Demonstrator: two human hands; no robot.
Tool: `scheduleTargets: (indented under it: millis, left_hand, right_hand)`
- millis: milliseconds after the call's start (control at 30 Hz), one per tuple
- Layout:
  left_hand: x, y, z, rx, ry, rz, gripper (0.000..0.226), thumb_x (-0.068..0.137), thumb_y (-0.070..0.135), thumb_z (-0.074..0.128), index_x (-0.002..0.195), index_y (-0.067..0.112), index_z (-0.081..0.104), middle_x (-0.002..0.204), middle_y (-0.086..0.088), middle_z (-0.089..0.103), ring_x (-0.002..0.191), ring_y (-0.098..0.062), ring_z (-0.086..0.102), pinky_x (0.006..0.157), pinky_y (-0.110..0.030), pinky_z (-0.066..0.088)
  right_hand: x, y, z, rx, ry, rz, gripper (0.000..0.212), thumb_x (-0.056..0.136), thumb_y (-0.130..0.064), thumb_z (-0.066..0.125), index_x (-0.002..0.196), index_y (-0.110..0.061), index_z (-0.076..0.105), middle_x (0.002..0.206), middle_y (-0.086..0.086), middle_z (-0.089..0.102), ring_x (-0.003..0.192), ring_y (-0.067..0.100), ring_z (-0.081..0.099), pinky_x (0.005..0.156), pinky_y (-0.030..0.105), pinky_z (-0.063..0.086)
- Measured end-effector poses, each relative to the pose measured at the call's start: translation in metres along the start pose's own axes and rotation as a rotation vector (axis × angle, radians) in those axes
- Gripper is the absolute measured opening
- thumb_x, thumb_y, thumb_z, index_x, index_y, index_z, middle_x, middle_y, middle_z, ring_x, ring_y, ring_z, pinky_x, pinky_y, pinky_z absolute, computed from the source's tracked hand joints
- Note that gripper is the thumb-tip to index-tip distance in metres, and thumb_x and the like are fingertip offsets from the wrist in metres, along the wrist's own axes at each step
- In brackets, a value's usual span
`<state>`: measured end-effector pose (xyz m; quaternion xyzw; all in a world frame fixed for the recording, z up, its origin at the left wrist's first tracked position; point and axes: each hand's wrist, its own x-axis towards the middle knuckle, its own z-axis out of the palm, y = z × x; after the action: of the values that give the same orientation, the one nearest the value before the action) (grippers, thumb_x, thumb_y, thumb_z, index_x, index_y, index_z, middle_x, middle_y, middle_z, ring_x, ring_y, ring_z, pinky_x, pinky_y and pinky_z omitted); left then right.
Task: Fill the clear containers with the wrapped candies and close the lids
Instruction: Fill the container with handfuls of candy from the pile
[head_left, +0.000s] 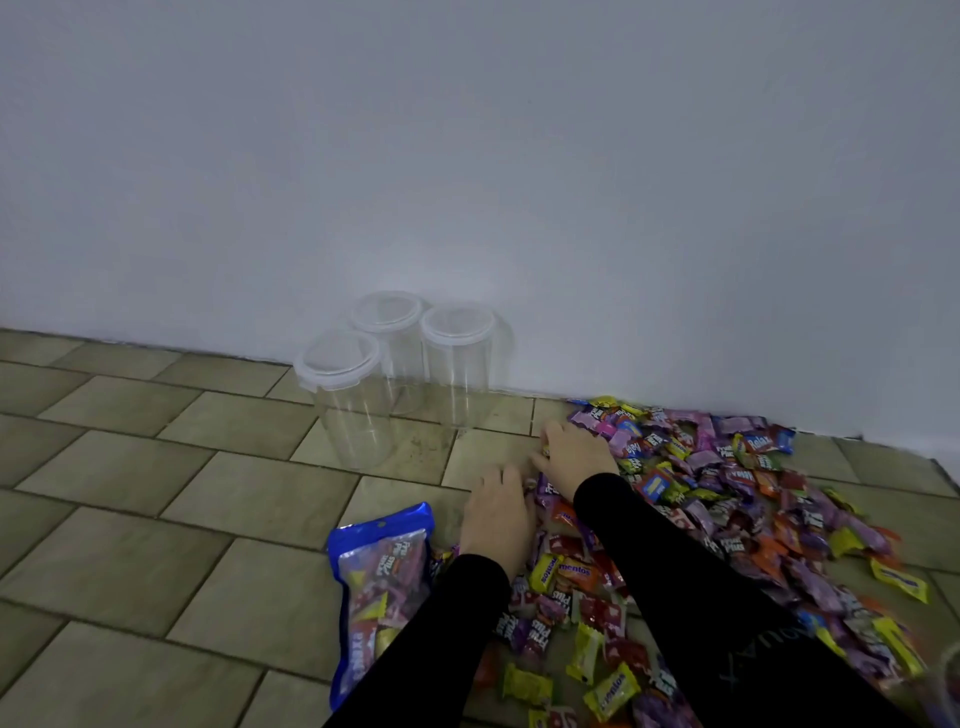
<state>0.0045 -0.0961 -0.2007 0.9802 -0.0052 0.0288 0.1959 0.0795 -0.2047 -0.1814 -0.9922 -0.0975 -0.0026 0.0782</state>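
Observation:
Three clear round containers with lids on stand empty on the tiled floor by the wall: one in front (349, 400), one behind it (390, 343), one to the right (459, 364). A wide pile of wrapped candies (727, 499) in purple, red, yellow and orange covers the floor at the right. My right hand (574, 457) rests on the pile's left edge, its fingers curled round a few candies. My left hand (496, 514) lies palm down at the pile's near-left edge, fingers curled onto candies. Both arms wear black sleeves.
A blue candy bag (382, 587), still holding candies, lies on the floor left of my left arm. The white wall (467, 156) runs close behind the containers. A clear rim shows at the bottom right corner (943, 680). Bare tiles (156, 519) stretch to the left.

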Motion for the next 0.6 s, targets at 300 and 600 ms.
scheduleTargets:
  millis: [300,600]
  left_hand:
    - [0.007,0.002,-0.016,-0.213,-0.112,-0.1,0.028,0.101,0.028,0.04,0.112,0.004,0.051,0.118,-0.015,0.052,0.109,-0.03,0.051,0.089,-0.039,0.041]
    - [-0.012,0.022,-0.023,-0.42,0.123,-0.043,0.025,0.1,0.034,0.045,0.102,0.012,0.058,0.093,-0.007,0.065,0.089,-0.025,0.059,0.075,-0.038,0.046]
  right_hand:
    - [-0.01,-0.006,-0.014,0.005,-0.058,-0.003,0.032,0.091,0.003,0.037,0.121,-0.005,0.045,0.119,0.017,0.06,0.108,0.032,0.06,0.085,0.039,0.048]
    - [-0.023,0.003,-0.042,0.287,0.059,0.048,0.035,0.1,-0.01,0.028,0.132,-0.012,0.041,0.117,0.017,0.062,0.103,0.031,0.061,0.079,0.035,0.045]
